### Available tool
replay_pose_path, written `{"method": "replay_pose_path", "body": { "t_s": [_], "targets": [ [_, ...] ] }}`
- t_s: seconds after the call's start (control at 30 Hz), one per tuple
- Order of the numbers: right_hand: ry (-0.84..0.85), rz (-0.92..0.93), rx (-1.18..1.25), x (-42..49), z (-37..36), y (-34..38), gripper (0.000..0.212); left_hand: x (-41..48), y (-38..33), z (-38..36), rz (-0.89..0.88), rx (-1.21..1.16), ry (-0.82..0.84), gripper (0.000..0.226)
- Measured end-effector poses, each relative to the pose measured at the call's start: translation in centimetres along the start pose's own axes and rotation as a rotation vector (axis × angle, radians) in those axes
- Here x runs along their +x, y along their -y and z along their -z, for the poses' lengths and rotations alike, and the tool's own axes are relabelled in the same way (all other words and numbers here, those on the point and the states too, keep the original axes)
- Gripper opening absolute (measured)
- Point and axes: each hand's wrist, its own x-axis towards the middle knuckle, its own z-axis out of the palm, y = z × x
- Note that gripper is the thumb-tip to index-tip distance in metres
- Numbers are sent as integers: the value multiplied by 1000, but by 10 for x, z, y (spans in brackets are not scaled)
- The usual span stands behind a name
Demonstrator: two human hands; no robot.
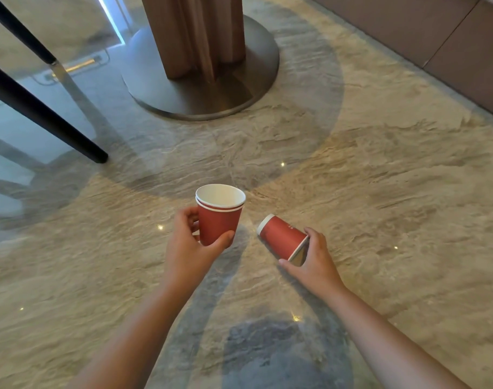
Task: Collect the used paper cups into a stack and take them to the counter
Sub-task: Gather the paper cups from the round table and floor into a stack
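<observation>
My left hand (187, 248) grips a stack of two nested red paper cups (219, 217), upright, white rims up, above the polished stone floor (380, 178). To its right a single red paper cup (281, 237) lies tilted on its side, its base pointing up-left and its open mouth toward my palm. My right hand (314, 259) closes round that cup's mouth end, thumb below and fingers above. I cannot tell whether the cup still touches the floor.
A round metal table base (239, 88) with a brown pedestal (200, 32) stands ahead. Black chair legs (43, 113) slant in at the left. A brown panelled wall base (450, 51) runs along the upper right.
</observation>
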Motion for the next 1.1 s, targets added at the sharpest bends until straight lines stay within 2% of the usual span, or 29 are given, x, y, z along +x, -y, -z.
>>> {"method": "replay_pose_path", "body": {
  "t_s": [0.2, 0.5, 0.67, 0.8, 0.97, 1.1],
  "targets": [
    [-51, -38, 139, 4, 1, -6, 91, -3, 1, -4, 9, 5, 29, 61],
    [-133, 19, 355, 5, 20, 3, 65, -7, -4, -9, -12, 53, 80, 57],
    [-171, 46, 452, 7, 43, 22, 61, -8, 0, -5, -21, 102, 100, 60],
    [-191, 36, 541, 10, 61, 36, 67, -8, 2, -2, -38, 141, 137, 62],
    [-160, -17, 927, 16, 66, 60, 55, -8, 4, 2, -109, 241, 163, 65],
    [-66, 33, 917, 17, 61, 74, 64, -6, 7, 7, -160, 323, 180, 65]
  ]
}}
